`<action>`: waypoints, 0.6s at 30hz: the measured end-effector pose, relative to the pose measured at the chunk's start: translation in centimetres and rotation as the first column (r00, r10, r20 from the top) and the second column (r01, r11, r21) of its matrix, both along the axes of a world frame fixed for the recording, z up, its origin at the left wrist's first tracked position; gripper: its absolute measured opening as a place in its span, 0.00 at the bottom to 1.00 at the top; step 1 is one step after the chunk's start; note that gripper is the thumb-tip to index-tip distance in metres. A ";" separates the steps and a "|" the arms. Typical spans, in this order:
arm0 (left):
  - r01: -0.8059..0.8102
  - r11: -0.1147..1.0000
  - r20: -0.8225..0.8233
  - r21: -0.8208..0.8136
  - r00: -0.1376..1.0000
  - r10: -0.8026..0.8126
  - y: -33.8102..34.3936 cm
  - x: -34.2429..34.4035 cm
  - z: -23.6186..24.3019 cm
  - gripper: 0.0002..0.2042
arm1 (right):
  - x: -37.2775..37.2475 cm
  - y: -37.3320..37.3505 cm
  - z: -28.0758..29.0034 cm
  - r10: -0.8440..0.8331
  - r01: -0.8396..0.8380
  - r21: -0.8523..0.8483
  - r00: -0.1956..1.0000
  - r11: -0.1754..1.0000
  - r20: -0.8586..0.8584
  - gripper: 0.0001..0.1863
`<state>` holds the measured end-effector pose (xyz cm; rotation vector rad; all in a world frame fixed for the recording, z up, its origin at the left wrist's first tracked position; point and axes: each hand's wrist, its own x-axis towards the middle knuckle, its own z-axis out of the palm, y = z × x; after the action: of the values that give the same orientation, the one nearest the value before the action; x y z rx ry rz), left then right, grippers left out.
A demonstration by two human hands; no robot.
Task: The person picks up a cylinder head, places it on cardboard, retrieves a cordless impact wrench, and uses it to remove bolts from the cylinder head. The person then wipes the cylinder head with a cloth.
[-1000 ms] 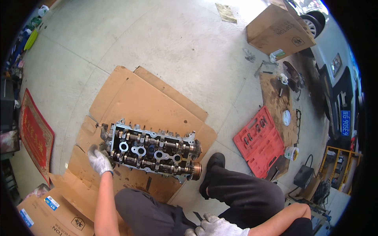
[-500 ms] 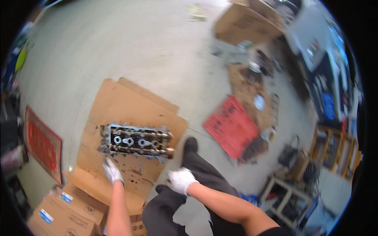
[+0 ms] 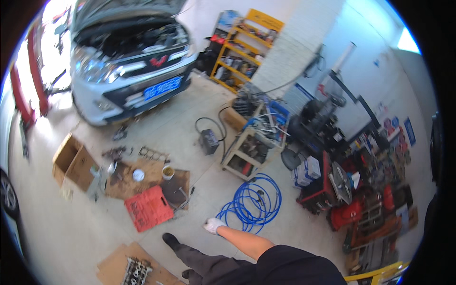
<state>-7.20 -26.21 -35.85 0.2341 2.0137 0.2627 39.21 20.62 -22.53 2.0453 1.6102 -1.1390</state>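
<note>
My right hand (image 3: 214, 226) wears a white knit glove, and its fingers look curled in. Whatever they may hold is hidden. It hangs over the floor just left of a coiled blue hose (image 3: 254, 202), and I see no clear contact between them. My left hand is out of the picture. At the lower edge, a cylinder head (image 3: 136, 272) with several round openings lies partly cut off on flattened cardboard (image 3: 110, 267). An open red tool case (image 3: 148, 208) rests on the floor beyond my foot.
A van (image 3: 128, 76) with its hood up stands at the far left. Stained cardboard (image 3: 154, 170) carries a small tub (image 3: 167, 172) and loose parts. Nearby are a cardboard box (image 3: 76, 161), a tool cart (image 3: 247, 154), a yellow shelf (image 3: 240, 52) and a red cabinet (image 3: 316, 192).
My view has swung far to the right, bringing in the van, hose and cabinets. The cylinder head has shifted to the lower edge. My left hand has left the picture; the right still looks closed.
</note>
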 end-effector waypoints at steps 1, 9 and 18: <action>0.135 0.990 -0.027 -0.048 0.990 -0.136 0.2 -0.8 1.6 0.21 | 4.7 -1.7 1.5 -0.013 0.015 -0.018 0.998 1.000 0.061 0.27; -0.009 0.831 0.060 0.556 0.998 -0.029 14.8 0.7 8.6 0.31 | 25.2 -12.6 -3.0 -0.335 0.357 -0.139 0.928 0.924 0.161 0.28; 0.729 0.679 -0.607 0.089 0.580 -0.544 39.5 26.2 22.9 0.26 | 19.9 -0.7 1.4 0.222 -0.214 -0.084 0.968 0.973 0.114 0.17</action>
<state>19.04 13.30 -12.96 1.3893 2.2507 0.0509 59.15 19.90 -21.14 1.8037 1.6604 -0.9591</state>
